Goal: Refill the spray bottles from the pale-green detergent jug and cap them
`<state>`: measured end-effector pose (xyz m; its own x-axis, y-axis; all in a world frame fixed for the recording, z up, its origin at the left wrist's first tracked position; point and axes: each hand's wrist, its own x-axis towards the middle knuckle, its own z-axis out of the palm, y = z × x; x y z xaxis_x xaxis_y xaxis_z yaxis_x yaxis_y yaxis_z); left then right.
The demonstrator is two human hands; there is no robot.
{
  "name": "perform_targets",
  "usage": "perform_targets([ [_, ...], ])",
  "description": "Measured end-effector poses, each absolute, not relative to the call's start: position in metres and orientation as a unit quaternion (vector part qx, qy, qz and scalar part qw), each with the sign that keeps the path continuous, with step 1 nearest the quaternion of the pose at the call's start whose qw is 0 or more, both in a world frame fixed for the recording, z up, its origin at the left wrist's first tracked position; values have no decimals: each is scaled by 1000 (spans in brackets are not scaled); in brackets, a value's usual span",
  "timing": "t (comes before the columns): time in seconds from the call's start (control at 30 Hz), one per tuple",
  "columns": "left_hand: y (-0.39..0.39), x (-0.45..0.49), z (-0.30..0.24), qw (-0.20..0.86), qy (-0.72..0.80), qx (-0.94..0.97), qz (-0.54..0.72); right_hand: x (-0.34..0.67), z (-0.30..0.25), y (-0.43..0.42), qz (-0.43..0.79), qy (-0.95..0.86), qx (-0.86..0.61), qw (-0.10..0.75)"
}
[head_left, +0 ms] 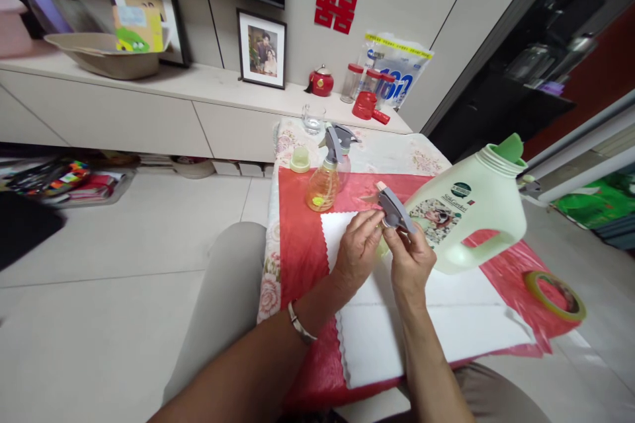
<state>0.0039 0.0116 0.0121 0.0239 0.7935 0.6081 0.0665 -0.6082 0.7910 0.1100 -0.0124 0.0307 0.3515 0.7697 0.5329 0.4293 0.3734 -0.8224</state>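
Observation:
My left hand [358, 246] and my right hand [409, 259] meet over the white cloth [377, 337], both pinched around a grey spray trigger head [391, 206]. A yellowish bottle seems to sit under the hands, mostly hidden. Just right of them a pale green detergent jug [473, 211] stands tilted, its mouth open and its green cap [510, 147] flipped back. An orange spray bottle [323, 182] with a grey trigger stands on the red sheet [297, 238] to the left.
A small green lid [300, 159], a second spray bottle [343, 145] and a drinking glass [313, 118] are at the table's far end. A tape roll [555, 294] lies at the right edge. Behind, a low cabinet [149, 89] carries photo frames and jars.

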Motion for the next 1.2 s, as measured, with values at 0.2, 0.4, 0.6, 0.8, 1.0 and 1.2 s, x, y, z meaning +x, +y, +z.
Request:
perform_targets([
  [0.2,14,2,21,322,312,642,621,109,18,-11,109,-555,-538,625],
  [0.4,12,4,20,345,338,642,596,110,20,-12,118,-563,-536,618],
  [0.6,7,2,23,410,332,610,591,107,19,-9,128,-558,-511,641],
  [0.8,-2,7,34,421,351,559,623,102,18,-9,117,-544,-507,658],
  [1.0,-4,21,47,397,455,521,603,100,16,-9,85,-544,-512,660],
  [1.2,2,24,48,340,495,531,598,101,13,-11,82,-556,-501,658],
])
